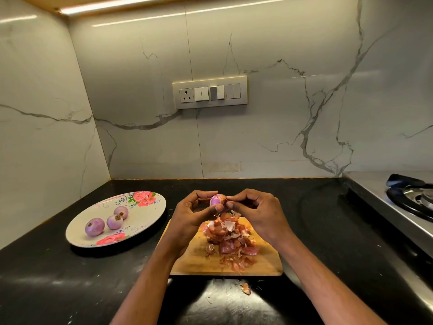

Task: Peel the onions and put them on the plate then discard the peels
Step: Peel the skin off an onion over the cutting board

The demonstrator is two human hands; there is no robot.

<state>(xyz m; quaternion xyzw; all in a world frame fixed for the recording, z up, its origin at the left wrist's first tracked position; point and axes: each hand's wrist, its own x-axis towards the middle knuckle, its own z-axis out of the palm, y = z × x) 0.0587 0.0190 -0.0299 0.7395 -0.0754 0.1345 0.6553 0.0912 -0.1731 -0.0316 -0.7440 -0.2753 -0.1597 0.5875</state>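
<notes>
Left hand (187,214) grips onion (217,199) above board's far edge; right hand (254,213) pinches its skin, so peels (228,235) land on chopping board (262,263).

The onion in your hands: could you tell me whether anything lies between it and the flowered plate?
Nothing visible does. The onion is held above the cutting board; only bare black counter separates it from the plate, which has free room beside three peeled onions.

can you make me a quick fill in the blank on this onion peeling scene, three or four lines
1. The flowered plate holds ____ peeled onions.
2. The pile of peels lies on a wooden ____.
3. The left hand holds an onion while the right hand pinches its ____.
4. One stray peel lies on the black ____.

Missing words: three; cutting board; skin; counter
</notes>
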